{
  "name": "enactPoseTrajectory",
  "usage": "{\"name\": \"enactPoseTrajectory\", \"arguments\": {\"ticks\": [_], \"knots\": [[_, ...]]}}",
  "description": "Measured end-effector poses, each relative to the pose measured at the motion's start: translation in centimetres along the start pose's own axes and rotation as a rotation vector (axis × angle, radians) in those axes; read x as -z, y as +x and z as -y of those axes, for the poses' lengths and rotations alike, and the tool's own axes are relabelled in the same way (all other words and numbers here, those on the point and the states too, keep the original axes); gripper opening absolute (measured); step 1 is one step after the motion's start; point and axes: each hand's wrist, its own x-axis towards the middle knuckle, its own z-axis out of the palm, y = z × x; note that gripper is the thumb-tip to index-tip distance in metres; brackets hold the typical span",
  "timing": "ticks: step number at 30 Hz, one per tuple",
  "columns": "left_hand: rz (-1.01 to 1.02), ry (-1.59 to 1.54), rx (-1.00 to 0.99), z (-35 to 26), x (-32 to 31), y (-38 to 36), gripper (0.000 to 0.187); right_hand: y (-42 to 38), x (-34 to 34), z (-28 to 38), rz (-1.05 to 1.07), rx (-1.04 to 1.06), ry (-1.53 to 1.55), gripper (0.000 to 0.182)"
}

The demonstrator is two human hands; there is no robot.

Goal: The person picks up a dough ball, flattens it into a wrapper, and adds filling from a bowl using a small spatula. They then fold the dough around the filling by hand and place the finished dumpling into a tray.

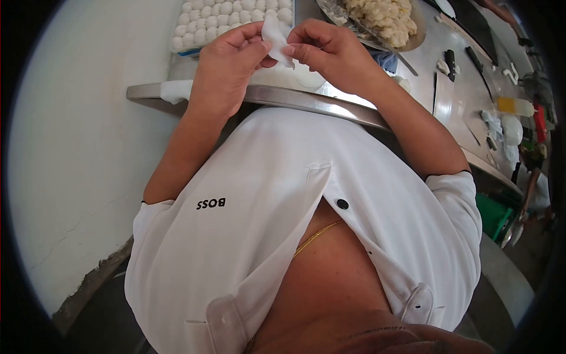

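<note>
Between my two hands, over the near edge of the steel table, is a thin white dumpling wrapper (275,40), bent and hanging down a little. My left hand (230,62) pinches its left side between thumb and fingers. On the other side my right hand (330,53) grips the edge with thumb and curled forefinger. Just below the fingers, a pale round, flat stack (308,79) lies on the table, partly hidden by my right hand. Behind my left hand stands a tray of white dumplings (206,22) packed in rows.
A metal bowl (420,26) of chunky pale filling (386,20) stands at the back, with a flat metal tool (407,64) beside it. Black-handled knives (450,65) lie farther right, near a yellow-filled bottle (514,106). The table rim (312,101) runs before my body; a wall (82,118) borders the left.
</note>
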Motion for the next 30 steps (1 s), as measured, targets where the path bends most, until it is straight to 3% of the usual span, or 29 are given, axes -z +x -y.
{"name": "enactPoseTrajectory", "arguments": {"ticks": [6, 12, 20, 30], "knots": [[-0.015, 0.003, 0.034, 0.4, 0.1, 0.5, 0.038, 0.4, 0.3, -0.5, 0.011, -0.111, 0.123, 0.021], [-0.020, 0.212, 0.032, 0.5, -0.5, 0.7, 0.037, 0.6, 0.7, -1.4, 0.082, -0.083, 0.049, 0.023], [-0.021, 0.332, -0.030, 0.8, -0.7, 0.3, 0.036, 0.7, 1.1, -0.8, 0.152, -0.188, 0.201, 0.023], [0.035, 0.284, -0.072, 0.7, -0.5, 0.3, 0.034, 0.7, 1.1, -0.8, 0.147, -0.159, 0.232, 0.024]]}}
